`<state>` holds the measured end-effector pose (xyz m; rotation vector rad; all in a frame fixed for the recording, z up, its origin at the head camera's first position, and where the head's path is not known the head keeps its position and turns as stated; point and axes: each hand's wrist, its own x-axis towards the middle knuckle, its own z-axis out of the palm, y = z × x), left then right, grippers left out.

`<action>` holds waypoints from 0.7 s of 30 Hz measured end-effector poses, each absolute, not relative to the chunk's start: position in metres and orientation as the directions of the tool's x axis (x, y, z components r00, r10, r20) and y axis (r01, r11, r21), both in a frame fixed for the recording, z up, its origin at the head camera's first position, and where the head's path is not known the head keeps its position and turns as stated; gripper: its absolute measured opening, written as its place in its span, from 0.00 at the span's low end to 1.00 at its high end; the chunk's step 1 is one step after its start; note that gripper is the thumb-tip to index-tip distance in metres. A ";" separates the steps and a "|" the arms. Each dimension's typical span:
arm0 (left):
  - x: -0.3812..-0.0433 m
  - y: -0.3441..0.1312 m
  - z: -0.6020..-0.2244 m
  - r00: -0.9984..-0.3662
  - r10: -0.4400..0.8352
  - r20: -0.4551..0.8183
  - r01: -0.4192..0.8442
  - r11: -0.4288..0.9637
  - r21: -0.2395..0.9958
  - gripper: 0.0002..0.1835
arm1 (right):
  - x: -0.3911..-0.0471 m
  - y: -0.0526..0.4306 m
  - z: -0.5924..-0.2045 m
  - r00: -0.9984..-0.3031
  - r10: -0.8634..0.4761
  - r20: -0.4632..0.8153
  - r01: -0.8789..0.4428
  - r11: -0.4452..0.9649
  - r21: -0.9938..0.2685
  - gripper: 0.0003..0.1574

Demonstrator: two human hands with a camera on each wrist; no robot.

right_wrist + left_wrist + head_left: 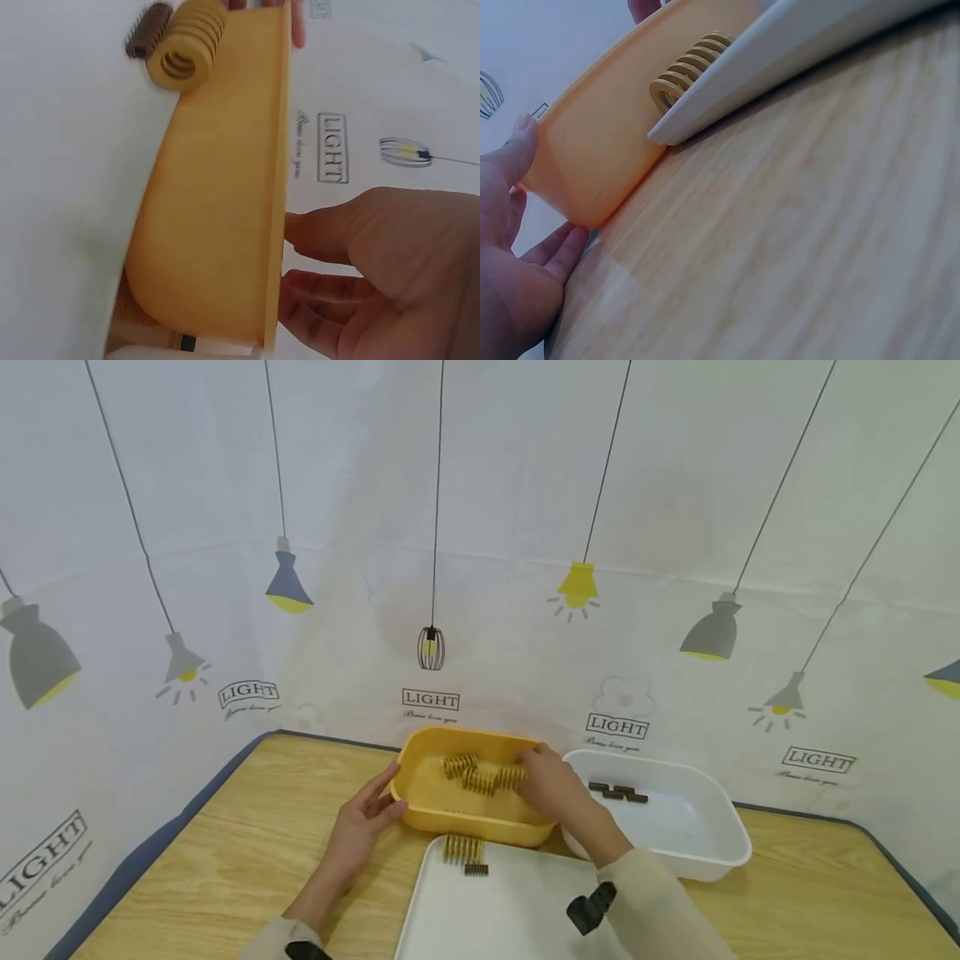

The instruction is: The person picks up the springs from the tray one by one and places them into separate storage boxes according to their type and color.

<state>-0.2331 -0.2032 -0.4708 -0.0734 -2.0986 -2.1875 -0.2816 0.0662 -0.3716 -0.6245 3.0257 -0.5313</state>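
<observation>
My left hand [358, 831] grips the left end of a yellow plastic bin [472, 828], its thumb near the front corner and fingers at the rim. My right hand [553, 783] reaches over the bin's right end, its fingers curled at a yellow coil spring [512, 777] inside. In the right wrist view the fingertips are hidden behind the bin's rim. Two more yellow coil springs [460, 766] lie to the left in the bin. On the white tray [517, 902] in front, a yellow spring [462, 849] lies beside a small brown spring [476, 869].
A white bin [697, 814] with several small brown springs [618, 792] stands to the right, behind the right forearm. The wooden table [187, 868] ends at a wall covering [510, 527] printed with lamps. The tray's far edge lies close to the yellow bin.
</observation>
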 end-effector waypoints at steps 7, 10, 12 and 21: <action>-0.233 -0.203 -0.469 -0.994 -0.044 0.104 0.105 -0.020 0.994 0.30 | -0.244 0.075 -0.375 -0.858 -0.448 0.253 -0.512 0.703 -0.494 0.18; -0.234 -0.202 -0.469 -0.994 -0.042 0.104 0.105 -0.025 0.994 0.30 | -0.230 0.077 -0.376 -0.833 -0.463 0.302 -0.547 0.607 -0.576 0.15; -0.234 -0.202 -0.469 -0.994 -0.040 0.106 0.107 -0.028 0.994 0.31 | -0.221 0.077 -0.379 -0.825 -0.479 0.299 -0.548 0.550 -0.630 0.12; -0.231 -0.204 -0.469 -0.992 -0.037 0.119 0.120 -0.020 0.993 0.31 | -0.198 0.070 -0.414 -0.842 -0.517 0.157 -0.397 0.396 -0.828 0.10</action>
